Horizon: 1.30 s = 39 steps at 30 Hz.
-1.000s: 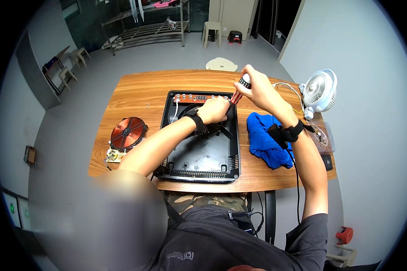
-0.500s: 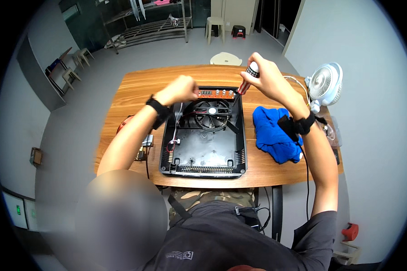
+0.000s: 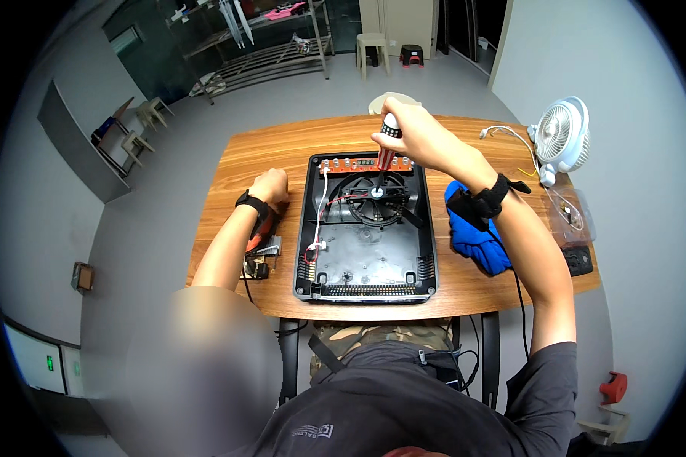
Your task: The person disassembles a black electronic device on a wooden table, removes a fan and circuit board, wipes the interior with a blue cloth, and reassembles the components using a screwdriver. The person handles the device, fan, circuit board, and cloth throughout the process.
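Note:
A screwdriver (image 3: 386,156) with a white-capped, black and red-and-white handle stands nearly upright in my right hand (image 3: 414,135). Its shaft points down at the round fan (image 3: 396,212) inside an open black plastic housing (image 3: 366,266); I cannot tell whether the tip touches. Across the housing's far end lies an orange circuit board (image 3: 340,164) with small buttons and a display, partly behind the screwdriver. White and red wires run near the fan. My left hand (image 3: 269,186) is curled on the table left of the housing, its fingertips hidden. Just nearer lies a red-orange object (image 3: 262,233), mostly behind my wrist.
Right of the housing is a bunched blue cloth (image 3: 476,242). A small light-blue fan (image 3: 562,135) stands at the table's right edge, near a clear box (image 3: 575,212). Small parts (image 3: 259,265) lie at the left front. A beige stool (image 3: 389,100) is behind the table.
My left hand has left the circuit board's left end and moved down to the table's left. My right hand has brought the screwdriver from the board's right end to above the fan.

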Available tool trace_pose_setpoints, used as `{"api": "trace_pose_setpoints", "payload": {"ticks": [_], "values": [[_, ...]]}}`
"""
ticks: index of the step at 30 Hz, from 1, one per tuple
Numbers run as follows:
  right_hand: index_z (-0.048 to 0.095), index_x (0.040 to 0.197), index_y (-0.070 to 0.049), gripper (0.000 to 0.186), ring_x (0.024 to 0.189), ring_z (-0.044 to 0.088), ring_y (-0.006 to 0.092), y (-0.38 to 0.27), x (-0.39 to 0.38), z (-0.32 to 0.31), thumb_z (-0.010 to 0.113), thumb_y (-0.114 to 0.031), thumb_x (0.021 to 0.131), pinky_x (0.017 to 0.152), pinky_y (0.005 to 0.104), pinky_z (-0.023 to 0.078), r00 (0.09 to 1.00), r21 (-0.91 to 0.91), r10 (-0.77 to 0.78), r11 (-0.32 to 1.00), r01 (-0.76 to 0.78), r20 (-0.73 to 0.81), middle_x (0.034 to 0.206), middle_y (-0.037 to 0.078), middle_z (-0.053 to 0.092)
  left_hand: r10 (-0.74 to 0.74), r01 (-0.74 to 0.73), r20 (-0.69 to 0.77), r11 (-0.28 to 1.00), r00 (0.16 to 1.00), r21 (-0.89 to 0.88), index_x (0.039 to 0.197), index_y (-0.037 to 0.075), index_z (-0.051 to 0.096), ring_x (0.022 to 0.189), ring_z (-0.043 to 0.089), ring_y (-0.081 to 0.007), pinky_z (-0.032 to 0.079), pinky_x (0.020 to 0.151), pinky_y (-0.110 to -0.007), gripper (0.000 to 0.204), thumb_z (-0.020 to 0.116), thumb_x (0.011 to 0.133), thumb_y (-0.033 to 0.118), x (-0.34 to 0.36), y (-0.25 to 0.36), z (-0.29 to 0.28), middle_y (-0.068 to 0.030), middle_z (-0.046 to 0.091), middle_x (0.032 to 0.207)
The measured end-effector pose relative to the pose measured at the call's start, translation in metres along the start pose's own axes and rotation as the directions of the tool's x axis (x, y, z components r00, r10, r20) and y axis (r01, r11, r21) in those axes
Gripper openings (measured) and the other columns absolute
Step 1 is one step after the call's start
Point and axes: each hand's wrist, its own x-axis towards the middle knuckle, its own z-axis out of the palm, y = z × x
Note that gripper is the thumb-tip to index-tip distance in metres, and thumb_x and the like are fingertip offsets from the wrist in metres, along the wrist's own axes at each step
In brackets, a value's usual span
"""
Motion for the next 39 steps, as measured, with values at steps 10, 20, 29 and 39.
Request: {"api": "trace_pose_setpoints", "payload": {"ticks": [10,20,29,39], "values": [[0.051,0.104,0.005,0.044,0.089,0.063,0.0445,-0.009,0.011,0.025,0.072,-0.033,0.092,0.077,0.0487,0.049,0.999,0.006,-0.035,0.999,0.035,-0.008,0.092,0.028,0.063,0.05,-0.054,-0.044,0.995,0.998,-0.086,0.091,0.007,0.077,0.097,0.071,-0.0367,0.058,0.085,-0.044,0.027,0.086,0.069,0.02,0.014,-0.003,0.018,-0.0213,0.074,0.099],[0.051,0.107,0.004,0.047,0.085,0.065,0.0444,-0.014,0.035,0.044,0.071,-0.035,0.093,0.075,0.0486,0.051,0.995,0.004,-0.1,0.995,0.1,0.002,0.088,0.027,0.065,0.213,-0.308,-0.319,0.908,0.924,-0.285,0.09,0.003,0.076,0.086,0.073,-0.0325,0.058,0.08,-0.04,0.02,0.08,0.074,0.015,-0.018,0.024,-0.042,-0.0195,0.074,0.089],[0.049,0.11,0.004,0.049,0.09,0.063,0.0467,-0.022,0.041,0.056,0.072,-0.035,0.092,0.076,0.0496,0.051,0.995,0.018,-0.091,0.996,0.09,0.052,0.094,0.029,0.064,0.374,-0.538,-0.393,0.664,0.84,-0.519,0.116,0.003,0.071,0.086,0.074,-0.0265,0.057,0.081,-0.037,0.037,0.078,0.082,0.018,-0.055,0.096,-0.076,-0.014,0.076,0.093],[0.05,0.11,0.004,0.049,0.095,0.064,0.0462,-0.019,0.041,0.058,0.072,-0.036,0.092,0.08,0.0491,0.052,0.992,-0.009,-0.118,0.993,0.118,0.055,0.099,0.029,0.065,0.367,-0.564,-0.432,0.597,0.824,-0.57,0.111,0.004,0.074,0.087,0.075,-0.0226,0.057,0.082,-0.034,0.025,0.072,0.088,0.014,-0.055,0.108,-0.078,-0.0126,0.077,0.092]]}}
